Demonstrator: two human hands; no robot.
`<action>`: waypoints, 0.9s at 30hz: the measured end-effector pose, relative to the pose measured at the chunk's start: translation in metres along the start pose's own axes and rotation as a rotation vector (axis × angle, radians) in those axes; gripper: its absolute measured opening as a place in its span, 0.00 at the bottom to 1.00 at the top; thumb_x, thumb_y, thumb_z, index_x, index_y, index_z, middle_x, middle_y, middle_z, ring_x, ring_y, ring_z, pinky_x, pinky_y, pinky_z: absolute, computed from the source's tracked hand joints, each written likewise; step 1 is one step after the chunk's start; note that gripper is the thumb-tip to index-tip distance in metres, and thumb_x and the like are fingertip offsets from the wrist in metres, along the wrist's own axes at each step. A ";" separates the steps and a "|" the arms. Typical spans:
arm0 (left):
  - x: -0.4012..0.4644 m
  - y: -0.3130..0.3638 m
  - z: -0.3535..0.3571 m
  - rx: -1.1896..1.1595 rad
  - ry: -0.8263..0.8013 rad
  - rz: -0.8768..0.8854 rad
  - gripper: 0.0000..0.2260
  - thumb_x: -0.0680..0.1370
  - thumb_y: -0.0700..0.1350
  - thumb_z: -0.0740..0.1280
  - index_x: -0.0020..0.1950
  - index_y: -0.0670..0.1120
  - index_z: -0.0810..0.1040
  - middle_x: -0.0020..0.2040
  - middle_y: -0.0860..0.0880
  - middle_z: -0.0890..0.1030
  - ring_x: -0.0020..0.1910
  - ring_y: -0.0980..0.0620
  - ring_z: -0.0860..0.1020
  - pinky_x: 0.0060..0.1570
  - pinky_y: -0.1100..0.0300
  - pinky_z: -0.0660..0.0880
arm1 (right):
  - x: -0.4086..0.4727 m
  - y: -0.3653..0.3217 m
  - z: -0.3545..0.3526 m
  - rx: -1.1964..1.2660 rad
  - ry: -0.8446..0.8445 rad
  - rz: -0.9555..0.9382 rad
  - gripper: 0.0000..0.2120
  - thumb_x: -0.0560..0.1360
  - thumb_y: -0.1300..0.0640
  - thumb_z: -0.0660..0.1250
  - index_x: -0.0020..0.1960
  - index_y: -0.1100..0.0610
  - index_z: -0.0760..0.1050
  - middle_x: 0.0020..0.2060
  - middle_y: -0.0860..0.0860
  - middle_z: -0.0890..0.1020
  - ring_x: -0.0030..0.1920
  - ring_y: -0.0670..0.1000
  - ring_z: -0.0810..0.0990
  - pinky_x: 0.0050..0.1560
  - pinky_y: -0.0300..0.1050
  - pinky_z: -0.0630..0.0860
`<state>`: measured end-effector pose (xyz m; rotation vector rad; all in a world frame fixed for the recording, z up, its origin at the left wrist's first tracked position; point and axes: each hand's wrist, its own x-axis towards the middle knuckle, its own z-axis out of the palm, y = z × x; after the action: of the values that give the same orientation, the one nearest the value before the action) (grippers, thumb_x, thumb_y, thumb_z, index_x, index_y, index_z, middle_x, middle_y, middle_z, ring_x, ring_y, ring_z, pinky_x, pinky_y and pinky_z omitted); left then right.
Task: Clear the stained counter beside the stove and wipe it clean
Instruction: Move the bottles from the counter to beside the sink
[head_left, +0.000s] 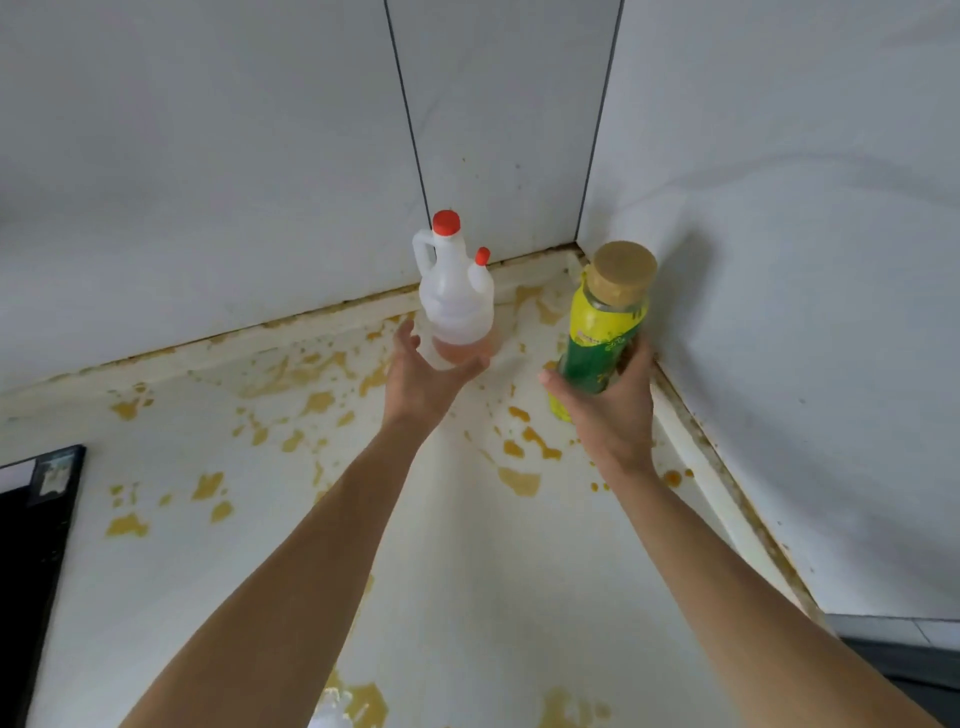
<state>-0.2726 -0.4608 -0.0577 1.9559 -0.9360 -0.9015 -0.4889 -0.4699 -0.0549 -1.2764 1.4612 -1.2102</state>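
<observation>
A clear plastic jug (457, 296) with two red caps and a side handle stands near the back corner of the white counter (249, 519), which is spattered with yellow-brown stains. My left hand (426, 376) cups the jug's base, thumb on its left and fingers curled under its right side. To the right, against the side wall, is a green and yellow bottle (605, 332) with a tan cap. My right hand (610, 410) grips its lower half.
White wall tiles (208, 182) close the counter at the back and on the right. The black edge of the stove (31, 561) shows at lower left. A white object (332, 714) peeks in at the bottom edge.
</observation>
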 end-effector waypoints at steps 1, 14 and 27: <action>0.007 0.002 0.006 -0.013 0.017 0.015 0.57 0.66 0.63 0.83 0.85 0.53 0.53 0.81 0.50 0.68 0.78 0.47 0.70 0.68 0.50 0.72 | 0.000 0.003 0.004 -0.006 0.030 -0.019 0.47 0.63 0.47 0.83 0.76 0.48 0.63 0.65 0.41 0.78 0.63 0.39 0.78 0.63 0.35 0.75; 0.049 0.005 0.052 -0.135 0.216 0.154 0.45 0.63 0.60 0.83 0.74 0.53 0.65 0.57 0.60 0.75 0.55 0.53 0.76 0.43 0.64 0.71 | 0.019 0.028 0.038 -0.064 0.204 -0.058 0.30 0.64 0.53 0.78 0.63 0.49 0.72 0.49 0.43 0.82 0.49 0.46 0.83 0.54 0.51 0.82; -0.050 0.024 -0.025 -0.008 0.093 0.148 0.46 0.62 0.59 0.84 0.75 0.55 0.67 0.64 0.54 0.80 0.62 0.49 0.80 0.56 0.48 0.83 | -0.021 -0.024 -0.017 -0.077 0.023 -0.017 0.17 0.65 0.52 0.79 0.51 0.46 0.79 0.42 0.36 0.85 0.43 0.38 0.84 0.41 0.27 0.75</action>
<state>-0.2831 -0.4213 -0.0132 1.8778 -1.0070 -0.7228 -0.4983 -0.4474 -0.0282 -1.3332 1.5294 -1.1935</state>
